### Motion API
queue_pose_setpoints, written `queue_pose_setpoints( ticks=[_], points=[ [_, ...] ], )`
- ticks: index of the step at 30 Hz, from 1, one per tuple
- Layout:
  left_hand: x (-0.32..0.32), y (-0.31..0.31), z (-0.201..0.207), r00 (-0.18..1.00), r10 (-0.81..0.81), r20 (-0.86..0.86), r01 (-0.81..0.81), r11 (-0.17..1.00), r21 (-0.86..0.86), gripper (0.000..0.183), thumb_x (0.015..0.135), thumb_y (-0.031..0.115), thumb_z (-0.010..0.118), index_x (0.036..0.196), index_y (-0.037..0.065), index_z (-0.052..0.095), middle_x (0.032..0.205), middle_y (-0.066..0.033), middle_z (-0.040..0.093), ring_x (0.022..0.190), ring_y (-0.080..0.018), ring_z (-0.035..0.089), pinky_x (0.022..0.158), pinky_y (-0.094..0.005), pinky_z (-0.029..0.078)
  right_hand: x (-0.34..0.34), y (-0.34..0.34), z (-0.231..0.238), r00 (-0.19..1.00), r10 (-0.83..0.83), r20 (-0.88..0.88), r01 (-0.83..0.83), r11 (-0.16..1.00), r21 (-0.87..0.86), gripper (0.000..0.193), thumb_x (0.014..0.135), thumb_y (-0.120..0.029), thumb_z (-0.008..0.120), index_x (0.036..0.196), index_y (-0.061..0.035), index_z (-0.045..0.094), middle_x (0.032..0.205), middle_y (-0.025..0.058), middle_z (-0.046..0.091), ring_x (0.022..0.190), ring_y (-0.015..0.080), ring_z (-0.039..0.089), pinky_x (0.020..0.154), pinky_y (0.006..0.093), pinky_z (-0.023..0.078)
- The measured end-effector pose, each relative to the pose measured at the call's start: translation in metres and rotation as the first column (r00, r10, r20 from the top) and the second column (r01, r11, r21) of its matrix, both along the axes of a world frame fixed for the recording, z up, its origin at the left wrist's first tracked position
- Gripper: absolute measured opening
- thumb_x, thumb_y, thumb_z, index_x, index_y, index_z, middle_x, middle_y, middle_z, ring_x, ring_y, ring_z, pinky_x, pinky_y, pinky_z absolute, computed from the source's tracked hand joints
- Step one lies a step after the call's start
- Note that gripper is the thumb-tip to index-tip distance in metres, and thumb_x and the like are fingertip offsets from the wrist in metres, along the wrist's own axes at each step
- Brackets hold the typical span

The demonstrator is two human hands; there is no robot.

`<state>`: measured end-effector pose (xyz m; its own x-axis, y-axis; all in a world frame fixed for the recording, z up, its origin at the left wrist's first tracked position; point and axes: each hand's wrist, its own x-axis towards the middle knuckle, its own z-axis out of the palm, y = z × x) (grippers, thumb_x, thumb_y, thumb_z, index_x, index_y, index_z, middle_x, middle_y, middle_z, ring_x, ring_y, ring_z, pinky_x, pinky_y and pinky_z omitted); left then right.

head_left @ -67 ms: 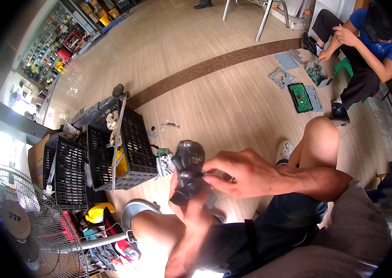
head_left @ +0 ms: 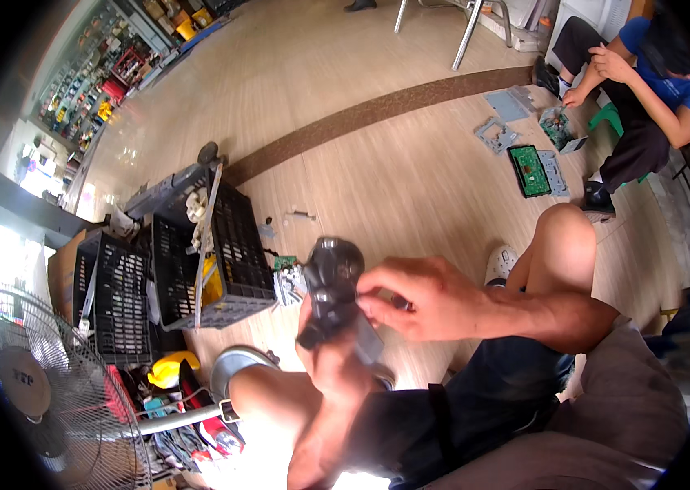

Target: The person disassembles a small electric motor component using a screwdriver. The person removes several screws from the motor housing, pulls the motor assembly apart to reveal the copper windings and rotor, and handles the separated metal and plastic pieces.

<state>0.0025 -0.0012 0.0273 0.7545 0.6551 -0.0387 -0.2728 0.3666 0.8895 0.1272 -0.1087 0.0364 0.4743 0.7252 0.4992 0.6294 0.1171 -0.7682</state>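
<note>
Above my lap, a dark, glossy device with rounded housings, its kind unclear and smeared by motion, is gripped from below by my left hand. A grey, flat-sided part shows at its lower right. My right hand comes in from the right, thumb and fingers pinched together at the device's right side. Between those fingers sits a small dark piece, too blurred to name. What the fingertips touch on the device is partly hidden.
Black plastic crates stand to the left, with a fan in front. A metal basin sits by my left knee. At the far right a person in blue works beside green circuit boards and metal plates on the floor.
The device has tilted and shifted slightly up in my left hand. My right hand has moved up a little with it, still pinched at its side.
</note>
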Motion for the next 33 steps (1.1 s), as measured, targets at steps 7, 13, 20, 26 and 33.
queue_pose_setpoints(
  ticks=[7, 13, 20, 26, 33],
  points=[
    [0.022, 0.006, 0.019, 0.959, -0.174, 0.223, 0.190, 0.980, -0.053, 0.065, 0.101, 0.036, 0.054, 0.151, 0.000, 0.033, 0.129, -0.0193, 0.059, 0.109, -0.0260, 0.063, 0.087, -0.0406, 0.055, 0.015, 0.008, 0.009, 0.950, -0.064, -0.307, 0.063, 0.998, -0.014, 0.013, 0.093, -0.007, 0.070, 0.097, 0.0002, 0.060, 0.073, 0.0096, 0.070, 0.068, 0.0119, 0.071, 0.056, 0.0277, 0.054],
    [0.033, -0.007, 0.041, 0.993, -0.067, 0.095, 0.046, 0.977, 0.207, 0.056, 0.107, 0.046, 0.042, 0.142, 0.002, 0.048, 0.117, -0.0095, 0.066, 0.102, -0.0170, 0.062, 0.091, -0.0303, 0.049, 0.019, 0.019, 0.024, 0.939, -0.066, -0.338, 0.131, 0.976, 0.173, 0.017, 0.099, -0.013, 0.067, 0.104, -0.0003, 0.058, 0.068, 0.0006, 0.060, 0.051, 0.0036, 0.054, 0.041, 0.0197, 0.038],
    [0.002, -0.012, 0.038, 0.989, -0.149, 0.004, 0.141, 0.946, 0.291, 0.059, 0.107, 0.043, 0.046, 0.141, -0.005, 0.046, 0.128, -0.0151, 0.061, 0.115, -0.0217, 0.059, 0.098, -0.0371, 0.046, 0.016, 0.023, 0.026, 0.886, -0.001, -0.463, 0.114, 0.970, 0.215, 0.010, 0.094, -0.006, 0.071, 0.099, -0.0012, 0.064, 0.074, 0.0014, 0.063, 0.060, 0.0043, 0.055, 0.051, 0.0221, 0.042],
    [-0.019, -0.025, 0.044, 0.987, -0.024, -0.159, 0.052, 0.983, 0.174, 0.060, 0.106, 0.042, 0.049, 0.142, -0.006, 0.044, 0.131, -0.0171, 0.059, 0.122, -0.0261, 0.059, 0.107, -0.0421, 0.044, 0.004, 0.030, 0.016, 0.928, -0.026, -0.371, 0.099, 0.979, 0.179, 0.013, 0.092, -0.008, 0.072, 0.100, -0.0016, 0.063, 0.076, 0.0023, 0.065, 0.064, 0.0063, 0.057, 0.057, 0.0255, 0.046],
    [-0.112, -0.065, 0.021, 0.816, 0.486, -0.312, 0.077, 0.444, 0.893, 0.091, 0.088, 0.042, 0.073, 0.153, -0.005, 0.030, 0.147, -0.0303, 0.044, 0.134, -0.0417, 0.049, 0.111, -0.0486, 0.039, 0.024, 0.045, 0.015, 0.966, 0.058, -0.252, 0.060, 0.898, 0.437, 0.017, 0.095, -0.009, 0.070, 0.106, -0.0013, 0.059, 0.072, 0.0008, 0.060, 0.057, 0.0071, 0.052, 0.051, 0.0219, 0.040]
  ],
)
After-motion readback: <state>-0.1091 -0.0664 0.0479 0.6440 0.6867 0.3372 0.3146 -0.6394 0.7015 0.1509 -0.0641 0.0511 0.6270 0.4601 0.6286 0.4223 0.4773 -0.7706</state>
